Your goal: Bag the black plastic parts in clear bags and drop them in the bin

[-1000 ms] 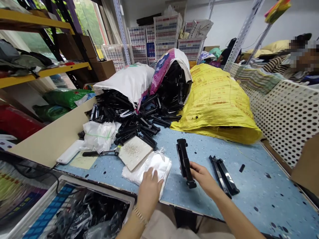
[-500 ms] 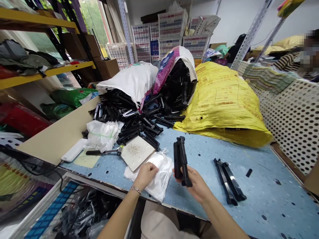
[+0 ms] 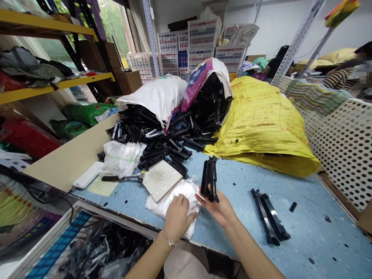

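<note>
My right hand [image 3: 218,209] grips a long black plastic bracket [image 3: 209,177] by its lower end and holds it nearly upright above the blue table [image 3: 241,186]. My left hand [image 3: 178,217] rests with bent fingers on a stack of clear plastic bags [image 3: 174,193] near the table's front edge; whether it pinches a bag I cannot make out. The two hands are close together.
Another black bracket [image 3: 270,217] lies to the right. A heap of black brackets [image 3: 157,135] spills from white and pink sacks behind. A yellow sack [image 3: 261,124], a tile with small screws [image 3: 161,178], a screwdriver [image 3: 122,178], a white device [image 3: 87,175] and a bin [image 3: 87,248] are around.
My right hand has lifted the bracket from the table and tipped it upright, moving it left. My left hand has curled its fingers on the bags.
</note>
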Tool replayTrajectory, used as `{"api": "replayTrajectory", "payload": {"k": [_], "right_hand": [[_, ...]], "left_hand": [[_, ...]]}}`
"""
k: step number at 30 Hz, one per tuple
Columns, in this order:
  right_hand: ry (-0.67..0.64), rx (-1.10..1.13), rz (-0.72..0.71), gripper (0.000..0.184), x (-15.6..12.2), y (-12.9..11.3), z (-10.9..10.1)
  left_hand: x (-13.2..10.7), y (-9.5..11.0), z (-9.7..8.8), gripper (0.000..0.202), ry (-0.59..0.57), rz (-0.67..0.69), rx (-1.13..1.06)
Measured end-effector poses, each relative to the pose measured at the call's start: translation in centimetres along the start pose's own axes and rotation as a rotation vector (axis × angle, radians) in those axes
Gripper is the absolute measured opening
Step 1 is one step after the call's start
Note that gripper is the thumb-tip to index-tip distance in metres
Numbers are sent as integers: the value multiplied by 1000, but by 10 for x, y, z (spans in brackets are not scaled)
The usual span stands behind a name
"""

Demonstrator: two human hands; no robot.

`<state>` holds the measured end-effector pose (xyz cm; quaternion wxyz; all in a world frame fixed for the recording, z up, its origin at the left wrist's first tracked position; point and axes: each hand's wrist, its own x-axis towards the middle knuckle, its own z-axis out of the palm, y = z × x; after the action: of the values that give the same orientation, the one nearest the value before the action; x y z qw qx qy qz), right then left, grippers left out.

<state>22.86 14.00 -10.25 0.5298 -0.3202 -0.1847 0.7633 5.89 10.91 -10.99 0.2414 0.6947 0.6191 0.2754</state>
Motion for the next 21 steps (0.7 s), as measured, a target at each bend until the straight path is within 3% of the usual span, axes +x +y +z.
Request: {"api": "replayTrajectory", "payload": {"k": [2,5,12,17,21], "right_hand": [[9,4,3,21,-2,0,-3],[20,11,16,22,-7,2,-6],[6,46,38,21,-10,3,0],[-25,67,57,16,-7,6,6],[-39,84,74,14,-4,13,7]], "left_hand": [[1,-1,1,11,-44,13,-7],[10,-10,-4,16,-116,-73,-114],[21,-19,-10,30,-117,-122,-206],[18,-17,-9,12,-108,-146,-253],[18,-19,-6,15,-57,-188,-277]]}}
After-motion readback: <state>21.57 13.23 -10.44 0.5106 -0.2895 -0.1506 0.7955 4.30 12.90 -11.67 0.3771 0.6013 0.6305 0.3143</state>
